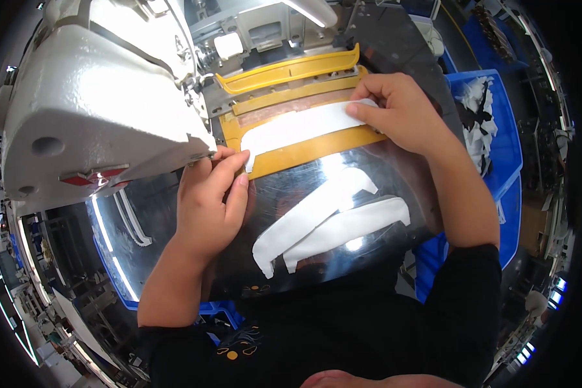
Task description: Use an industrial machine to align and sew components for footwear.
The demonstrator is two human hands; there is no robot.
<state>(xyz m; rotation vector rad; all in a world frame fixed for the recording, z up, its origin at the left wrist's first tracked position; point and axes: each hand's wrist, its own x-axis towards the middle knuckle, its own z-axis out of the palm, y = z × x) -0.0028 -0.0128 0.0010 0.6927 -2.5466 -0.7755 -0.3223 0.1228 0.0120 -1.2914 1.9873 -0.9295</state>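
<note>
A long white curved fabric piece lies along a yellow template plate on the machine bed. My left hand pinches its left end, close beside the white machine head. At the other end, my right hand holds the fabric between thumb and fingers; part of that corner is hidden under them. Behind the fabric, a yellow flap stands tilted up along its metal bar. Nearer to me, two similar white fabric pieces, one partly over the other, rest on the shiny metal table.
The white sewing machine head fills the upper left, close to my left hand. Thin white strips lie on the table's left side. At right stands a blue bin with white and black scraps. The polished metal table reflects the lights.
</note>
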